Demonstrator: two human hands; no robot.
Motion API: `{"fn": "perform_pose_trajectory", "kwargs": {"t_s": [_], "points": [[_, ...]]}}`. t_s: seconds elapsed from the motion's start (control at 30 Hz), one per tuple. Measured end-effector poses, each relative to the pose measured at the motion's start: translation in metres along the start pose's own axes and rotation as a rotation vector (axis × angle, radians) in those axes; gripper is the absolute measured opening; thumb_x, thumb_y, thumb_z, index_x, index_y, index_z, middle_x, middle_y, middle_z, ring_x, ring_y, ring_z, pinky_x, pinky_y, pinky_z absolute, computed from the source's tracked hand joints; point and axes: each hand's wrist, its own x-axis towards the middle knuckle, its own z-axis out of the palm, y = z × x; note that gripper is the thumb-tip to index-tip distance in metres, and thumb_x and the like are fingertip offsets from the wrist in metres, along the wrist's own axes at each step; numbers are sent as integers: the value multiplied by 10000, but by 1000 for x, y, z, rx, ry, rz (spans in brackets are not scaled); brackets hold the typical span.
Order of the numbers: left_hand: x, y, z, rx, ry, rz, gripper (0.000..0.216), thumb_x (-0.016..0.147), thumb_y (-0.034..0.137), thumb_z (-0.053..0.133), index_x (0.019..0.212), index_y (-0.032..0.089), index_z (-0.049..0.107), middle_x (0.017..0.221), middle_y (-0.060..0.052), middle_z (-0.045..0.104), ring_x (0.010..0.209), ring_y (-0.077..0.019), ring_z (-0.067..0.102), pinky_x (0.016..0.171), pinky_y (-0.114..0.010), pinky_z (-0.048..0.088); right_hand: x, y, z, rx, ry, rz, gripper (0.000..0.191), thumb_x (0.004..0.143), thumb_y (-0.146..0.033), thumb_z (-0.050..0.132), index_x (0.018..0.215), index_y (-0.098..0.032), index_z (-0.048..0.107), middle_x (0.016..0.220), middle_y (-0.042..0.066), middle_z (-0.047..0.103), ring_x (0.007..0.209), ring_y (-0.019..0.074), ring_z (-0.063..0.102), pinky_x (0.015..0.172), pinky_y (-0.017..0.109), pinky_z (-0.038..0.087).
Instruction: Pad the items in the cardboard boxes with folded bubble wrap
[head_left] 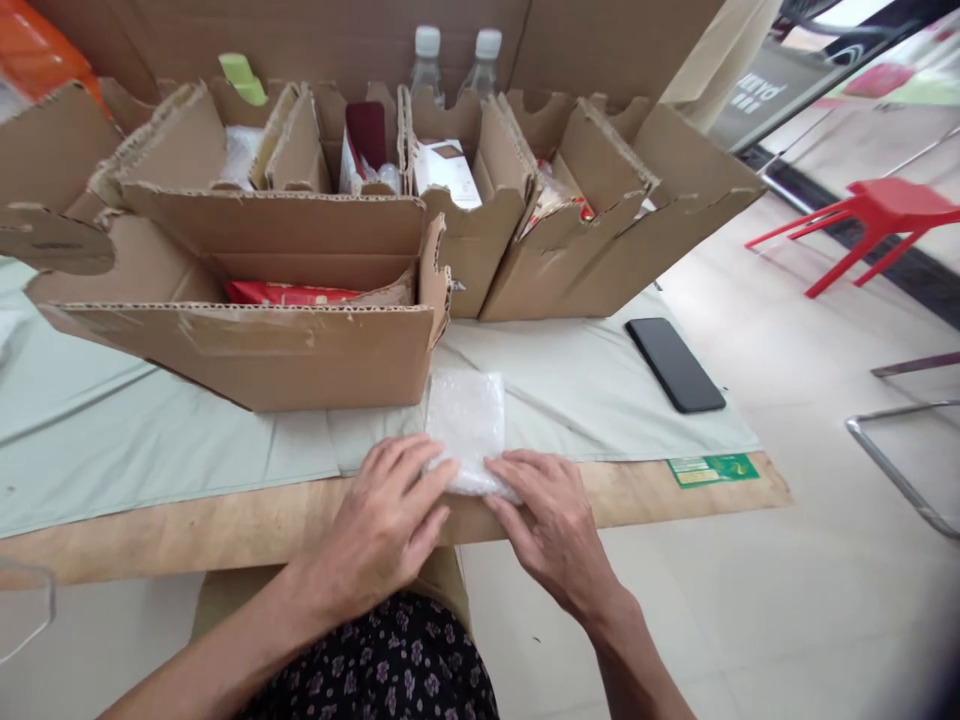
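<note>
A small clear plastic packet (pixel 469 418) lies on the pale green cloth (pixel 150 440) near the front edge of the wooden table (pixel 247 520). My left hand (pixel 390 525) rests flat on the packet's near left corner, fingers stretched out. On the near right edge of the packet, my right hand (pixel 551 520) presses down with its fingers extended. Neither hand grips it.
Right behind the packet stands an open cardboard box (pixel 247 340) with a red item inside. More cardboard compartments (pixel 480 200) hold packets and two bottles (pixel 454 65). A black phone (pixel 675 365) lies at the right, a red stool (pixel 877 215) on the floor.
</note>
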Motion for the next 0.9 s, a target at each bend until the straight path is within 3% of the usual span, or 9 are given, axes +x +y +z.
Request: {"fn": "perform_pose_trajectory", "kwargs": {"t_s": [0.07,0.17,0.23,0.37,0.47,0.6,0.7,0.8,0.9], "points": [[-5,4,-2,-73,-37,3,325,973,38,531,1267,162,593,1157,-102,719,1091,-258,650,966,-452,548,-4,-5,-9,67,-40,13,203,1042,-238,568,1229,-210,643,1109,82,740,1070,251,657,893,416,502],[0,-1,5,-72,-39,-86,270,992,67,506,1214,177,612,1018,-70,740,914,-240,675,827,-422,561,-10,-12,-14,19,49,29,333,1034,-265,586,1357,-184,580,1253,132,693,1157,275,627,946,443,503],[8,-11,13,18,-18,-138,240,1001,113,509,1202,167,628,1004,-88,748,886,-261,687,793,-436,565,-10,-13,-10,-60,101,4,397,1024,-286,603,1399,-165,554,1333,164,656,1203,301,609,974,471,490],[12,-19,15,40,131,-227,231,1006,195,549,1204,169,665,1083,-125,743,977,-288,704,868,-462,572,3,-4,6,-152,16,-33,272,1025,-217,557,1286,-193,628,1312,129,696,1164,315,638,917,475,501],[-7,-5,2,-282,189,-423,216,1008,265,582,1181,197,692,1064,-97,734,974,-244,705,872,-410,579,11,1,11,-141,60,20,224,1045,-191,524,1229,-198,651,1177,103,751,1009,277,692,812,431,515],[-29,20,-7,-1006,-6,-819,340,948,360,702,1256,220,671,1181,-100,749,1045,-226,727,920,-377,588,5,-18,7,44,133,75,197,1058,-248,563,1236,-209,639,1076,72,778,935,236,726,809,381,543],[-28,28,-1,-1432,30,-836,485,875,382,800,1305,217,649,1298,-107,727,1177,-250,689,1046,-403,530,-5,-42,2,241,73,96,185,1033,-227,603,1210,-231,653,1052,38,785,914,206,738,824,341,559],[-22,28,3,-1622,145,-856,358,860,357,823,1160,192,717,1141,-84,777,1099,-235,697,1026,-382,514,-15,-51,-1,331,120,174,207,999,-276,669,1205,-251,670,1039,28,766,880,186,720,803,310,567],[-20,26,0,-1697,224,-866,323,814,317,858,1085,180,747,1029,-71,792,1034,-235,705,997,-380,510,-24,-48,0,459,218,340,484,974,-503,694,1384,-257,625,1222,89,719,1004,220,708,889,339,592]]}}
